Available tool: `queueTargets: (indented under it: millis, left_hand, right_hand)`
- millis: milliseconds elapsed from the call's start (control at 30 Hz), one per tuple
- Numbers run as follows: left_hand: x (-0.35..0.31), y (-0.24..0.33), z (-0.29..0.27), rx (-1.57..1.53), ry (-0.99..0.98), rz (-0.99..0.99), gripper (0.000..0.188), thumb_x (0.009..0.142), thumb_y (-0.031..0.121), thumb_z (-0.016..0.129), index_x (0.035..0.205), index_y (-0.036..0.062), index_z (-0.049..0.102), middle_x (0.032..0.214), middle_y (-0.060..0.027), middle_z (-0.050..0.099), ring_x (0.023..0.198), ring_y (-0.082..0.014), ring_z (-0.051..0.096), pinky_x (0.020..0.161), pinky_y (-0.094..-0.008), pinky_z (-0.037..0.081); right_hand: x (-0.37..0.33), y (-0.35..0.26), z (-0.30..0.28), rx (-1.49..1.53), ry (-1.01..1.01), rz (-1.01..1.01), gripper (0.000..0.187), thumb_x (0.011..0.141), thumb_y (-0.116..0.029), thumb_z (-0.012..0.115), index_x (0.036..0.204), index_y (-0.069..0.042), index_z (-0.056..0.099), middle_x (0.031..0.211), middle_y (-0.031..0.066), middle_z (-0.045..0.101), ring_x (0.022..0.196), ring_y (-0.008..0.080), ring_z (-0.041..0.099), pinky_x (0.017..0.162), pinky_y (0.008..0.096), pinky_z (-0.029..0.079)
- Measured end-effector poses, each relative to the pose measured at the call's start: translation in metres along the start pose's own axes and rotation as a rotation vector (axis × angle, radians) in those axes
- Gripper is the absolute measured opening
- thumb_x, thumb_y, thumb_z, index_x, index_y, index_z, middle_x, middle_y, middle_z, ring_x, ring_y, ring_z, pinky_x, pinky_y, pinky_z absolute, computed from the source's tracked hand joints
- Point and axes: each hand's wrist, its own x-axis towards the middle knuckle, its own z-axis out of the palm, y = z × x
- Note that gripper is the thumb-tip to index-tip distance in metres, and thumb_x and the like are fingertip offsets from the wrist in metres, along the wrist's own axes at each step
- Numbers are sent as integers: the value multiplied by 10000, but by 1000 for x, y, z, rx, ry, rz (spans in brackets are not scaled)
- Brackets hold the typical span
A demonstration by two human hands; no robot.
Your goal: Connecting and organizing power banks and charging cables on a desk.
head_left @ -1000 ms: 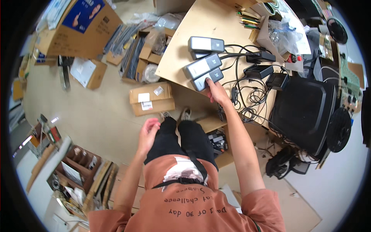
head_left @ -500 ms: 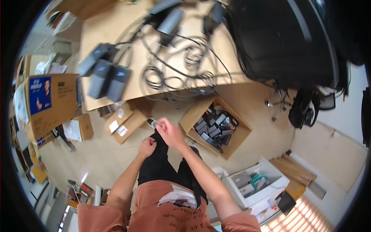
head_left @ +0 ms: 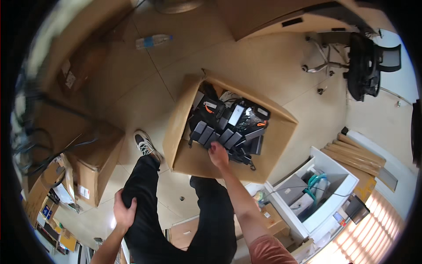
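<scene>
A large open cardboard box (head_left: pixel 274 152) stands on the floor in front of me. Inside lies a jumble of dark grey block-shaped devices (head_left: pixel 232 140), some with black cables and orange cords, beside a lighter silvery block (head_left: pixel 236 115). My right hand (head_left: pixel 218 155) reaches over the near side into the box, its fingers drawn together against the nearest dark blocks. Whatever is between those fingertips is hidden. On my left thigh, over black trousers (head_left: pixel 143 185), rests my left hand (head_left: pixel 125 211), thumb apart from the fingers and holding nothing.
Another cardboard box (head_left: pixel 90 176) is at the left, near my shoe (head_left: pixel 147 145). A plastic bottle (head_left: pixel 154 41) lies on the floor farther off. At the right are a white drawer (head_left: pixel 332 207) with a teal cable and a wheeled office chair (head_left: pixel 367 66).
My view has swung down and closer to the box; the cable-covered tabletop has left the middle. My right hand has moved into the box, and my left hand now lies on my thigh.
</scene>
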Motion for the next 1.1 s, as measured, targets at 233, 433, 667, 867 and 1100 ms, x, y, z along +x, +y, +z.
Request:
queueTargets:
  millis: [233, 433, 667, 867, 1100]
  left_hand:
    - [-11, -29, 14, -96, 18, 54, 576, 873, 158, 663, 1385, -32, 478, 1296, -218, 560, 1235, -364, 538, 1108, -420, 377]
    - [-26, -30, 10, -81, 30, -42, 561, 885, 197, 665, 1379, -4, 491, 1298, -209, 564, 1231, -362, 542, 1105, -423, 380]
    - [-23, -36, 14, -50, 64, -1, 539, 884, 206, 674, 1355, -1, 512, 1239, -228, 599, 1167, -388, 590, 1048, -429, 440]
    - [-32, -41, 16, -37, 98, 33, 512, 888, 202, 676, 1336, 2, 530, 1236, -220, 600, 1170, -391, 589, 1054, -433, 441]
    - [-49, -45, 27, 51, 77, 3, 505, 886, 293, 675, 1310, 48, 554, 1233, -213, 611, 1142, -404, 597, 1039, -470, 448]
  right_hand:
    - [140, -18, 71, -364, 85, -183, 909, 805, -237, 767, 1559, -42, 298, 1525, 189, 447, 1481, 364, 327, 1155, 505, 361]
    - [136, -41, 82, -448, -110, -1, 906, 744, -328, 842, 1486, -28, 418, 1511, 190, 420, 1421, 381, 352, 1160, 474, 333]
    - [118, -21, 88, -405, 30, -136, 793, 670, -391, 908, 1293, -59, 547, 1433, 181, 451, 1363, 380, 383, 1099, 476, 382]
    - [111, -39, 56, -148, 15, -292, 720, 723, -295, 904, 1299, -56, 545, 1380, 167, 507, 1251, 367, 520, 1052, 462, 445]
    - [-26, -71, -54, -155, 168, -318, 604, 745, -283, 878, 1226, -26, 618, 1143, 166, 593, 1084, 359, 615, 969, 458, 509]
